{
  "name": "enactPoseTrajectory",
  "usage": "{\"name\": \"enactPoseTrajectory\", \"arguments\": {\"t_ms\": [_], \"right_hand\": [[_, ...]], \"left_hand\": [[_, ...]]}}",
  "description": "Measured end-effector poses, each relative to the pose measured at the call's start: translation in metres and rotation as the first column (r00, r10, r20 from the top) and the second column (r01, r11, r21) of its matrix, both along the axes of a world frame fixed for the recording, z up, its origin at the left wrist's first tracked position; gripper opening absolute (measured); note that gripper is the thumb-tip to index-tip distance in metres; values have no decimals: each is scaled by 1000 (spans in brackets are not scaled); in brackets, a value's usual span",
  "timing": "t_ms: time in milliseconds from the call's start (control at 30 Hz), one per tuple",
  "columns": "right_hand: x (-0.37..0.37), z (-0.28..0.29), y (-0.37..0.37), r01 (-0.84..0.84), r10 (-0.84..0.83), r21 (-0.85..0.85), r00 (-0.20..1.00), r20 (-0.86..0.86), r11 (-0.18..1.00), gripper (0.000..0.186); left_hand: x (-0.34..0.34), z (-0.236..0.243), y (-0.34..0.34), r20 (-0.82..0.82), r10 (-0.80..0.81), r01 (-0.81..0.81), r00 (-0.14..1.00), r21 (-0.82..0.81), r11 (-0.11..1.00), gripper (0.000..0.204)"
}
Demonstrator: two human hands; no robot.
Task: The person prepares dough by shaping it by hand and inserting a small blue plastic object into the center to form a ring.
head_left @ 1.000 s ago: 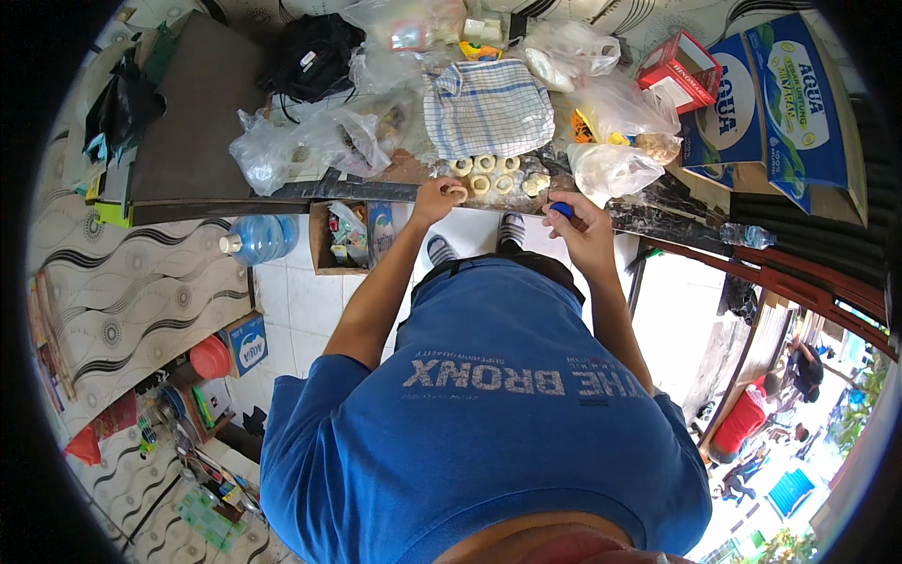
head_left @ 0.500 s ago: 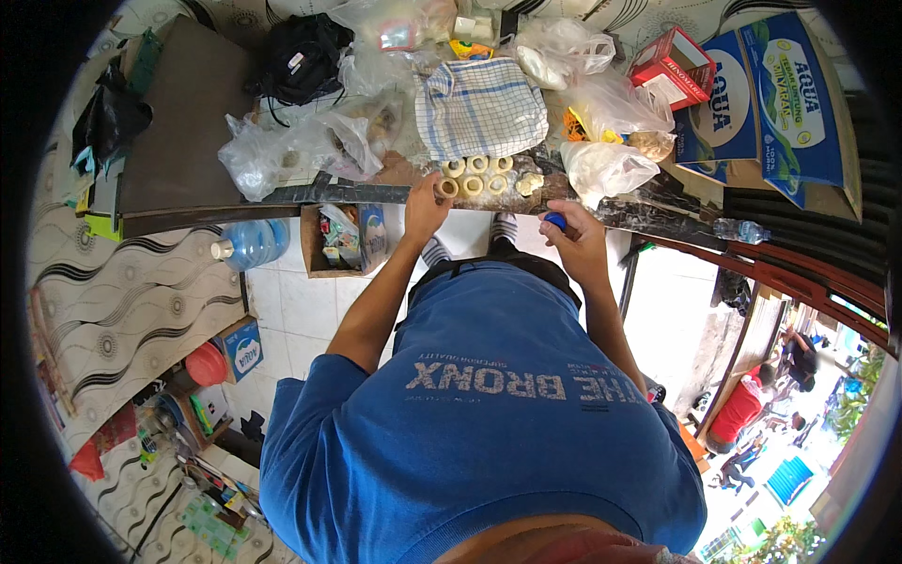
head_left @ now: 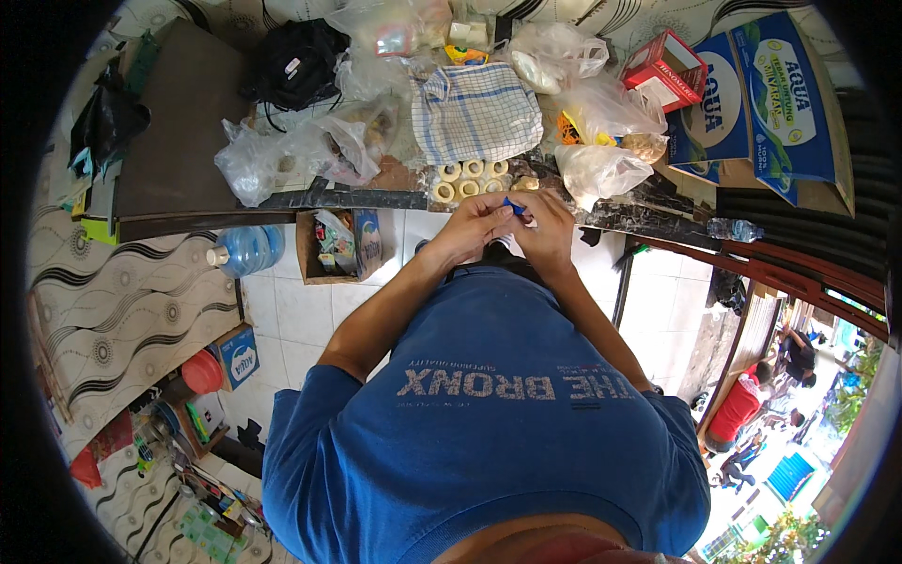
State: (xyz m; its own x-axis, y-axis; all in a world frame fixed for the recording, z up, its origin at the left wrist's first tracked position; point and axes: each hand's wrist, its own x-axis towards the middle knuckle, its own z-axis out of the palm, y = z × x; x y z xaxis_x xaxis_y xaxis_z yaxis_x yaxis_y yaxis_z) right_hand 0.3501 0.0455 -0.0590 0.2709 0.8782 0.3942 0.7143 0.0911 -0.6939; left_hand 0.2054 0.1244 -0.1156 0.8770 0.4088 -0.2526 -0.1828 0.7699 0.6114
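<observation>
My left hand (head_left: 477,226) and my right hand (head_left: 537,222) meet just below the counter's front edge (head_left: 338,199). My right fingers grip a small blue object (head_left: 511,206). The left fingers are curled against it; what else they hold is hidden. Several pale dough rings (head_left: 468,188) lie in two rows on the counter, behind my hands, with a lump of dough (head_left: 525,183) to their right. A checked cloth (head_left: 475,113) lies behind them.
Plastic bags (head_left: 601,174), a black bag (head_left: 291,66), a red box (head_left: 662,70) and blue cartons (head_left: 789,113) crowd the counter. A water jug (head_left: 252,252) and an open box (head_left: 329,246) are below. Other people (head_left: 742,404) are outside at right.
My left hand has moved right and down from the dough rings, and my right hand has moved left with the blue object, so the two now meet.
</observation>
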Motion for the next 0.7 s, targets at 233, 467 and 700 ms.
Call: {"name": "enactPoseTrajectory", "arguments": {"t_ms": [233, 467, 700], "right_hand": [[5, 28, -7, -83, 67, -71, 977, -204, 994, 34], [13, 17, -9, -105, 93, -60, 978, -185, 993, 33], [20, 14, -9, -104, 96, -41, 981, -169, 994, 23]], "left_hand": [[-3, 19, 10, -51, 65, -55, 997, 182, 982, 37], [-1, 25, 12, -123, 60, -11, 991, 367, 930, 39], [2, 26, 10, -172, 34, 29, 985, 353, 935, 39]]}}
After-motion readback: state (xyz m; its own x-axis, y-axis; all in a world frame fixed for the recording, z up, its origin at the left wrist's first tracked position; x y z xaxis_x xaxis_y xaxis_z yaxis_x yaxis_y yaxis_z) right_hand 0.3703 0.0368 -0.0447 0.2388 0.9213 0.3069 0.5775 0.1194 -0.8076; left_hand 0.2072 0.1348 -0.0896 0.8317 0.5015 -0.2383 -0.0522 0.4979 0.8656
